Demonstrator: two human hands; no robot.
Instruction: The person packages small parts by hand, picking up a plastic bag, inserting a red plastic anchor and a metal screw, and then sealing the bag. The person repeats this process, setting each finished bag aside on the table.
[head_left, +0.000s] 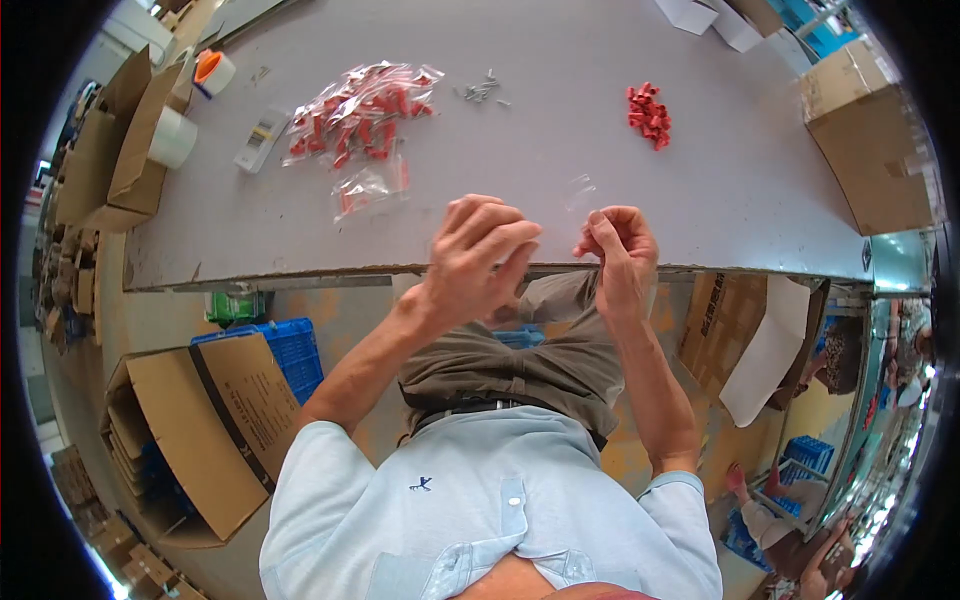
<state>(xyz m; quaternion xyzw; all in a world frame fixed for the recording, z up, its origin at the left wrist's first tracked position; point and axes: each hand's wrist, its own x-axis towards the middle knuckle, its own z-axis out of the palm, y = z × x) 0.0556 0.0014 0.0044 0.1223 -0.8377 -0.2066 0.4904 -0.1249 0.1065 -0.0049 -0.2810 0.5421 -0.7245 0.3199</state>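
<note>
My left hand (pixel 482 252) is raised just over the front edge of the table, its fingers bent and somewhat apart. Motion blurs it slightly, and I see nothing in its grasp. To its right, my right hand (pixel 625 255) has thumb and fingers pinched together, seemingly on a small clear plastic bag (pixel 580 190) that shows mostly as glints at the fingertips. Ahead on the left lies a heap of clear zip bags with red parts (pixel 365 110). A few small metal screws (pixel 482 90) lie beside that heap. Loose red parts (pixel 649 116) form a small pile farther right.
Left of the bags is a white labelled packet (pixel 261 140). Cardboard boxes stand at the table's left end (pixel 130 140) and right end (pixel 868 140). Tape rolls (pixel 212 72) sit near the left box. Below are a large carton (pixel 215 415) and a blue crate (pixel 293 350).
</note>
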